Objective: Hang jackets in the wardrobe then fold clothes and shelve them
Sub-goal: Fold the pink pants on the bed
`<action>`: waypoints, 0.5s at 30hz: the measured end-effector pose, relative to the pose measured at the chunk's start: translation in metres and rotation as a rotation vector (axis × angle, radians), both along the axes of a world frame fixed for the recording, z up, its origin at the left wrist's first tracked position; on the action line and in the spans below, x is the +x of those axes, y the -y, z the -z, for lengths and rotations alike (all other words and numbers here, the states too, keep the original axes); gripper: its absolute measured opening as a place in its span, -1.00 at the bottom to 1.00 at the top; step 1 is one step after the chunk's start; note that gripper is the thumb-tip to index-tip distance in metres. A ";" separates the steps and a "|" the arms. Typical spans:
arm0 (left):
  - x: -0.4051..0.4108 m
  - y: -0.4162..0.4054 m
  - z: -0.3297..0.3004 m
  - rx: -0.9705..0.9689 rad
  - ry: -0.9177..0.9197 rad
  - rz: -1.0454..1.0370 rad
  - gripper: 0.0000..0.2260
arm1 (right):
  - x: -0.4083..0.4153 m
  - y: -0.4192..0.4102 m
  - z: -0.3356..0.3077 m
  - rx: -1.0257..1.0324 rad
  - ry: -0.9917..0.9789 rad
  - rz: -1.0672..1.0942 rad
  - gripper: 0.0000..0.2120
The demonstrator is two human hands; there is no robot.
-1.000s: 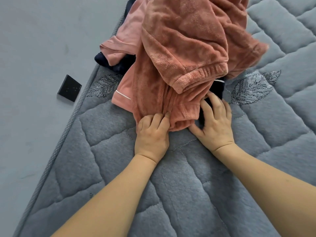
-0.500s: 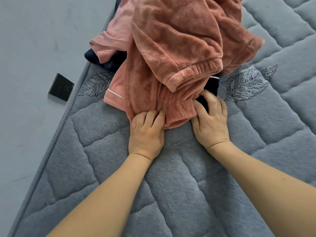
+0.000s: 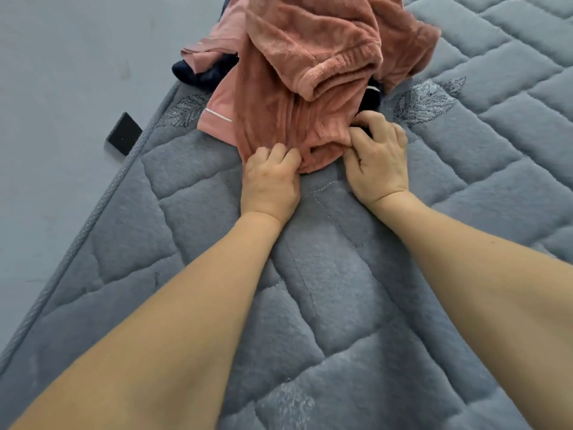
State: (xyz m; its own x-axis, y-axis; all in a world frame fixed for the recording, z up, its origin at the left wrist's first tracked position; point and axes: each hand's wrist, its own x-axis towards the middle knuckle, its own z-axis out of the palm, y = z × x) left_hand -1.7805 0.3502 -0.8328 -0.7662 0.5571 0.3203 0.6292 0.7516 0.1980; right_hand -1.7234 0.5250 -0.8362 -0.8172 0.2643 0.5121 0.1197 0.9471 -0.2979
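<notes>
from the head camera, you are looking down at a grey quilted mattress [image 3: 325, 305] with a heap of clothes at its far edge. your left hand [image 3: 269, 178] has its fingers curled into the near hem of the fleecy salmon-pink garment [image 3: 294, 97], gripping a bunch of it against the mattress. your right hand [image 3: 376, 159] sits just beside it, fingers bent and pinching the same hem at its right corner, where a bit of dark fabric [image 3: 370, 96] with a white stripe shows underneath. a smoother pink garment [image 3: 217, 119] with white piping lies under the fleecy one on the left, and a navy piece [image 3: 198, 76] pokes out behind it at the mattress edge. the heap rests on the mattress, not in any container. left of the mattress, on the pale floor [image 3: 62, 119], lies a small black square object [image 3: 123, 134], well apart from the clothes.
</notes>
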 end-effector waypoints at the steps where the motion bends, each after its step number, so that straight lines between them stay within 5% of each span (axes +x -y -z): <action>1: 0.017 0.002 0.000 0.001 0.006 0.005 -0.86 | 0.013 0.005 -0.002 -0.020 -0.001 0.007 -0.83; 8: 0.176 0.049 -0.019 -0.052 0.171 0.153 -0.92 | 0.193 0.059 -0.005 -0.247 0.128 0.048 -0.77; 15: 0.317 0.083 -0.124 -0.236 0.787 0.332 -0.94 | 0.385 0.101 -0.083 -0.780 0.211 0.178 -0.67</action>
